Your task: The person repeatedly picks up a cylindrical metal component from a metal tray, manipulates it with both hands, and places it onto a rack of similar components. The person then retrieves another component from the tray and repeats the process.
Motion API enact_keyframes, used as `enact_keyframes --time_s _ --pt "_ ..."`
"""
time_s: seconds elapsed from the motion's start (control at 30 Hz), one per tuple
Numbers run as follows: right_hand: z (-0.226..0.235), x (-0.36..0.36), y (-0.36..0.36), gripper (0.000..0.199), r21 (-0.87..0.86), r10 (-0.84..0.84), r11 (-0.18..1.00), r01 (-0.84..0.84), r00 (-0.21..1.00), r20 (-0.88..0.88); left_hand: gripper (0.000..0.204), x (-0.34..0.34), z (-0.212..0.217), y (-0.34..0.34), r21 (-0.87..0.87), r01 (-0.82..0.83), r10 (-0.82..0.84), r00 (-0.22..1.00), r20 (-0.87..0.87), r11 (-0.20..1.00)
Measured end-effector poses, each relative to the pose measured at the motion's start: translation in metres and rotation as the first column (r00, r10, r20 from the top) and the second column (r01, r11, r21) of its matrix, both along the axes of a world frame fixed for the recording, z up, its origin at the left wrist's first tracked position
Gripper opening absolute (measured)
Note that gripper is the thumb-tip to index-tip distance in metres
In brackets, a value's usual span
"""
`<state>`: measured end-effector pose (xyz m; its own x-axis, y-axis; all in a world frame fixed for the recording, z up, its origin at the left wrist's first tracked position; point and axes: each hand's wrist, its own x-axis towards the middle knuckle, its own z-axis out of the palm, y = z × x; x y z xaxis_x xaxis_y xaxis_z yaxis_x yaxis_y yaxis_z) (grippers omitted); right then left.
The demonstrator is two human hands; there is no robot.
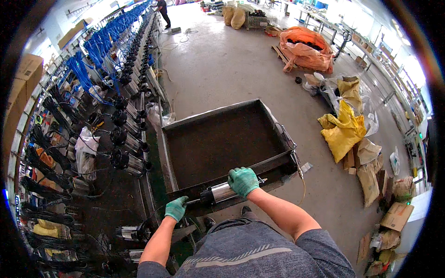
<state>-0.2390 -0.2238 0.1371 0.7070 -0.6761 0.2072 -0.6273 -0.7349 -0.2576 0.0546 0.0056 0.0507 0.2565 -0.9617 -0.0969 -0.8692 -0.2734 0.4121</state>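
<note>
A shiny steel motor cylinder with a black end lies sideways along the near edge of a big dark tray. My right hand, in a green glove, is wrapped over the cylinder from above, close to its right end. A narrow shaft tip sticks out beyond that hand. My left hand, gloved too, is closed beside the black end. A thin pale rod runs between the black end and its fingers; whether it is a tool or part of the motor I cannot make out.
Rows of similar motors with black cables stand to the left, with blue cable bundles farther back. A wire with a clip hangs at the tray's right corner. Yellow sacks and an orange-wrapped pile lie right.
</note>
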Motion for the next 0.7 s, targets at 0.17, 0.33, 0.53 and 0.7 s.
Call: enact_keyframes --time_s 0.17,0.33,0.53,0.7 --pt "0.008 -0.007 -0.001 0.027 0.202 -0.033 0.979 -0.018 0.968 0.248 0.056 -0.019 0.039 -0.009 0.163 -0.148 0.154 0.988 -0.024 0.976" --pt "-0.014 -0.078 -0.034 0.031 0.539 -0.530 0.819 0.198 0.624 0.575 0.078 -0.031 0.025 0.032 -0.089 -0.445 0.367 0.822 -0.436 0.891" --pt "-0.107 -0.258 -0.082 0.031 0.345 -0.877 0.472 0.811 0.391 0.280 0.055 -0.064 -0.008 0.097 -0.019 -0.621 0.578 0.740 -0.345 0.784" --pt "-0.125 -0.281 -0.116 0.035 0.771 -0.927 0.179 0.611 0.367 -0.076 0.045 -0.088 -0.009 0.096 -0.039 -0.609 0.531 0.720 -0.447 0.793"
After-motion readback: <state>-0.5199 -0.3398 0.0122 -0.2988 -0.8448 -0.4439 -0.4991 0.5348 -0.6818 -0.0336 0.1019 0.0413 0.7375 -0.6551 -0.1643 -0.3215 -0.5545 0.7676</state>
